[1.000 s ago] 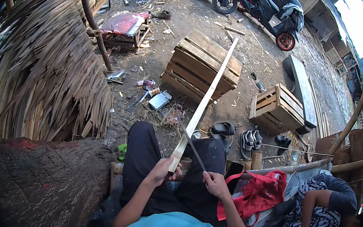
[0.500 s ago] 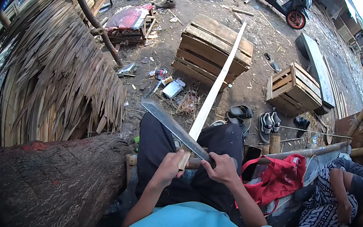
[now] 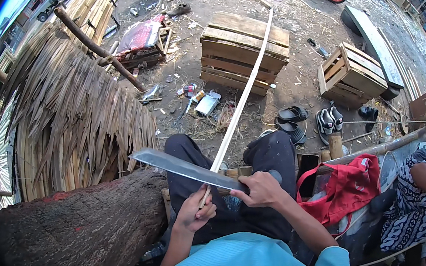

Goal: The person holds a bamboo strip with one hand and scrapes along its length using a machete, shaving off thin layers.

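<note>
My left hand grips the near end of a long, pale strip of split bamboo or wood. The strip runs away from me between my knees, and its far part passes over a slatted wooden crate. In my right hand is the handle of a machete, its broad grey blade pointing left across my lap. The blade crosses the strip just beyond my left fingers; whether its edge touches the strip I cannot tell. My right fingers wrap the handle and hide most of it.
At my left lies a thick dark log beside dry thatch. To the right are a red bag, a dark phone and a seated person in patterned cloth. Footwear and a smaller crate stand ahead.
The machete has swung from a steep diagonal to nearly level, its tip now lower and farther left. My left hand and the strip's near end have shifted slightly down. The whole view has turned a little.
</note>
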Tool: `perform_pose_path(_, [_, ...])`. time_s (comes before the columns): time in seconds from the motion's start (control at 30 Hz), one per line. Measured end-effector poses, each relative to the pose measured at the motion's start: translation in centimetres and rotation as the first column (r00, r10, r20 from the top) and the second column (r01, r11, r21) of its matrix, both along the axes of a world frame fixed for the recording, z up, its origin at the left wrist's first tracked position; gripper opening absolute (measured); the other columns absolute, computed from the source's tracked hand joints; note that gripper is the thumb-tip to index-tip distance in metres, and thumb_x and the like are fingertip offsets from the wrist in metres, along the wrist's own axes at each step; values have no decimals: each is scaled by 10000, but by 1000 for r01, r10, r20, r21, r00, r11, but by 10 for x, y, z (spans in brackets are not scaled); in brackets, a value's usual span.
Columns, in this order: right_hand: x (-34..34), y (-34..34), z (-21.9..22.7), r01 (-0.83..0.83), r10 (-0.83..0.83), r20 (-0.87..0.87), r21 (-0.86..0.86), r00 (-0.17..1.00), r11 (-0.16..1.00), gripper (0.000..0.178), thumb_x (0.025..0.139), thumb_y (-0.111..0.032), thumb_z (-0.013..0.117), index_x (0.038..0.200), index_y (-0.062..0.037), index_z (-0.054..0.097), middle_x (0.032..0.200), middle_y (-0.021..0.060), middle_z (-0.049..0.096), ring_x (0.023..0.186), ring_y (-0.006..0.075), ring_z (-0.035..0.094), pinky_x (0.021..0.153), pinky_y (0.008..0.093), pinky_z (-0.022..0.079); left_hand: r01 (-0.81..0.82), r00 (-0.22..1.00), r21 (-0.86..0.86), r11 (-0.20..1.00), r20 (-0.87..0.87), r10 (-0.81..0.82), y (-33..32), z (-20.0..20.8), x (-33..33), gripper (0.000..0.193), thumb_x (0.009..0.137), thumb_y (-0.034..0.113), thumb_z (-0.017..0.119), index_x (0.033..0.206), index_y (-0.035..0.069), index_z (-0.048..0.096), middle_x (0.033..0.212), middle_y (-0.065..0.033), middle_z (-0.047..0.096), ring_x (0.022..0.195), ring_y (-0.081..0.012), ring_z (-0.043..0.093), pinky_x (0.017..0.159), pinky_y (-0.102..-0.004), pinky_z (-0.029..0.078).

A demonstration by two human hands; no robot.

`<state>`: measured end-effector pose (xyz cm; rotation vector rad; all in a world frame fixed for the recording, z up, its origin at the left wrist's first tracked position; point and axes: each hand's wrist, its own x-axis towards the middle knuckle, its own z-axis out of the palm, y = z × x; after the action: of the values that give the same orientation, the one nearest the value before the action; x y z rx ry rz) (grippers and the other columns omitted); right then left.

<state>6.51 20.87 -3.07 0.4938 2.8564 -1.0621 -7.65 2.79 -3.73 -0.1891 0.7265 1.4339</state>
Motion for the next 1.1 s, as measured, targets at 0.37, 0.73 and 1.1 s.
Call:
perform_pose_path(0.37, [-2,-30,-2,24,-14,39,-258,999,966,552,873,-543,458,1035,-39,613,699,232,594,711,395,599,680,461,473,-175,901,159,972,423,93,-12,-18,-17,331,935,321,412,697,105,490,393,57,345,376,-77,267,416,-235,226])
perform_pose_path(0.73, [12,-41,-4,38,-45,-48,-135,998,990,573,861,-577,437,992,-47,612,712,199,608,683,369,607,627,456,479,-47,959,17,999,282,40,0,-12,-12,514,957,502,314,647,130,487,376,48,271,354,-76,209,384,-229,189])
perform_pose_path(1.1, [6,-34,-15,125,-136,-167,-73,977,990,511,860,-539,465,891,-49,604,705,196,579,717,376,583,630,457,468,-85,961,-64,994,260,99,-4,-40,-31,410,940,385,337,624,140,427,385,33,316,337,-93,224,374,-237,214])
